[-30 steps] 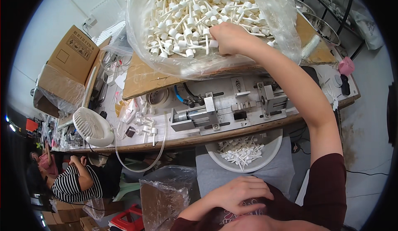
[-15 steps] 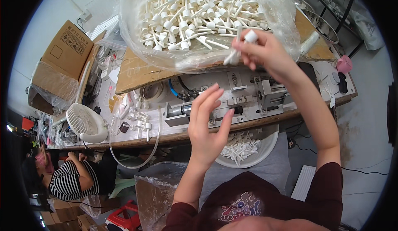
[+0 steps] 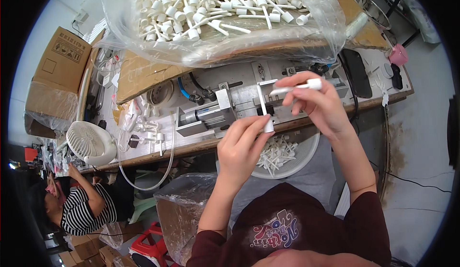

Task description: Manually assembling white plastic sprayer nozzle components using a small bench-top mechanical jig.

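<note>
My left hand (image 3: 242, 147) pinches a white plastic cap with a long thin stem (image 3: 262, 99) by its cap end, and the stem points up and away. To its right, my right hand (image 3: 318, 106) has its fingers closed on a second white stemmed cap (image 3: 314, 84), whose stem points left. Both hands are above a metal clamping fixture (image 3: 206, 118) on the bench, its middle partly covered by them. Beyond lies a clear plastic bag (image 3: 230, 51) heaped with white stemmed caps (image 3: 194, 20).
Below the bench edge sits a white basin (image 3: 314, 154) with many stemmed caps. A small white fan (image 3: 91, 142), a loop of clear tubing (image 3: 143, 190) and loose white parts are at left. Cardboard (image 3: 153, 75) lies under the bag. Another person (image 3: 88, 207) sits at far left.
My right hand has come back from the bag's edge, nearer to me, with a stemmed cap. My left hand, open before, now pinches one. The whole view has shifted slightly.
</note>
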Tool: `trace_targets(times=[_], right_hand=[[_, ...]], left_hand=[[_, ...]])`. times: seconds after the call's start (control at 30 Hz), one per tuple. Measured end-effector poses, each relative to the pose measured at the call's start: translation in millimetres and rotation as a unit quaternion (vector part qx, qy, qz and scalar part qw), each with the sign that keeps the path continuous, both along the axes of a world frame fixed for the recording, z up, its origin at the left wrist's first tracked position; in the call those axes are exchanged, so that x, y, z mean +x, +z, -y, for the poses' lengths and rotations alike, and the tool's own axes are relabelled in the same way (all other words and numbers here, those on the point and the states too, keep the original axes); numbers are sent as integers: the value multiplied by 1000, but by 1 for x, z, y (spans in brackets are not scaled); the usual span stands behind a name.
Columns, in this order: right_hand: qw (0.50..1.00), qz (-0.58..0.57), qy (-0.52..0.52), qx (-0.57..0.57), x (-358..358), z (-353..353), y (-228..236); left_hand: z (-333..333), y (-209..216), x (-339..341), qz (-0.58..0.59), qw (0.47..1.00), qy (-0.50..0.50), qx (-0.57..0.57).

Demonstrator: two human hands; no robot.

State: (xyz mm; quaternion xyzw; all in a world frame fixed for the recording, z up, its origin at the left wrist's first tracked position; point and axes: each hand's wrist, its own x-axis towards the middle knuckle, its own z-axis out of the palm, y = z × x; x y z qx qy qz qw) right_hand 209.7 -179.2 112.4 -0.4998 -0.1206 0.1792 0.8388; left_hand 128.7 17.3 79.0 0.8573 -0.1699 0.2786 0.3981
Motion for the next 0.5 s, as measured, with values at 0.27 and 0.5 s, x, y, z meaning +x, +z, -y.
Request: trace_targets(times=[0.27,0.5], right_hand=[[993,77,-58,72,-7,12,1],[978,172,-99,-58,-19,6,11]], left_hand=[[11,-15,7,5,980,41,195],[9,-4,13,-40,980,31,193]])
